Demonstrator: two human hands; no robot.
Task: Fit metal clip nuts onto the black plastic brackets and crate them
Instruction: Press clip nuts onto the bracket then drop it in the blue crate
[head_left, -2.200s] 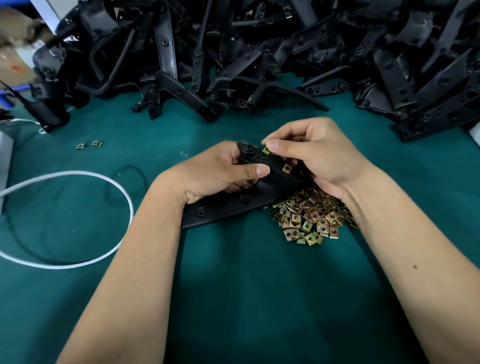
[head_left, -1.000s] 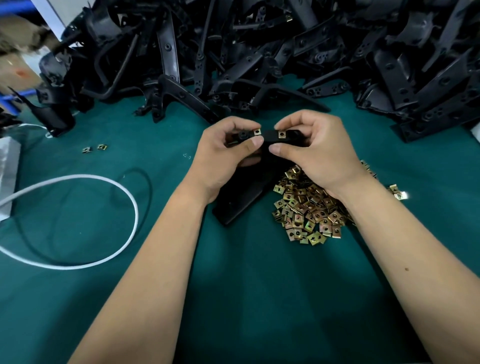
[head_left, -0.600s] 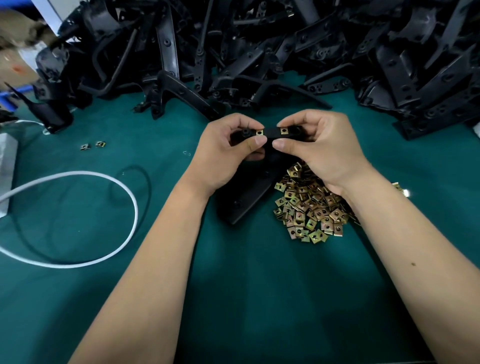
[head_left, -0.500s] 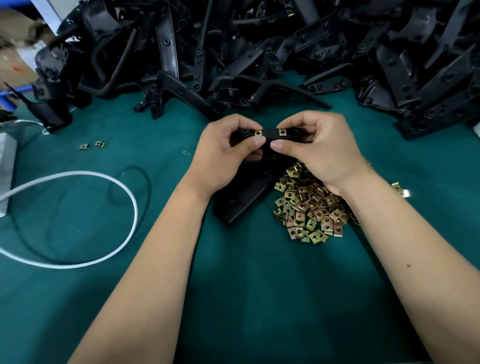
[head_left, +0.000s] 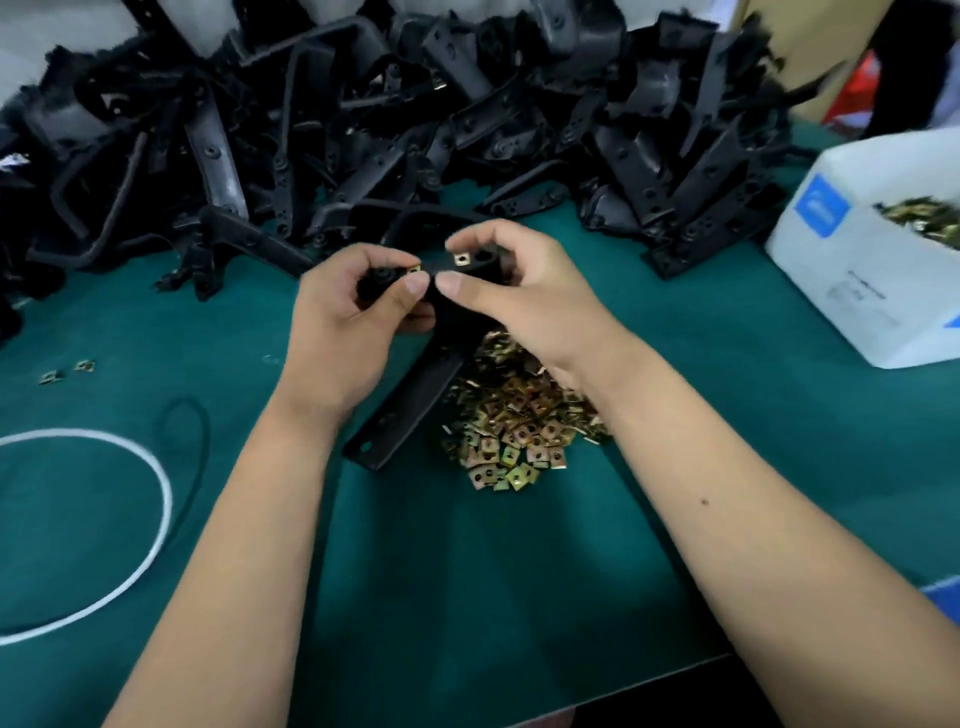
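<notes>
1. Green table mat (head_left: 467, 597), covering the whole work surface.
2. White cable (head_left: 156, 525), lying in a loop on the mat at the left side.
3. Thin black loop (head_left: 200, 436), resting just beside the white cable.
4. Brown cardboard (head_left: 810, 57), standing at the far right corner.

The view now looks more to the right: a white box (head_left: 878, 270) of clip nuts (head_left: 922, 214) appears, and the bracket (head_left: 415, 384) stands steeper.
</notes>
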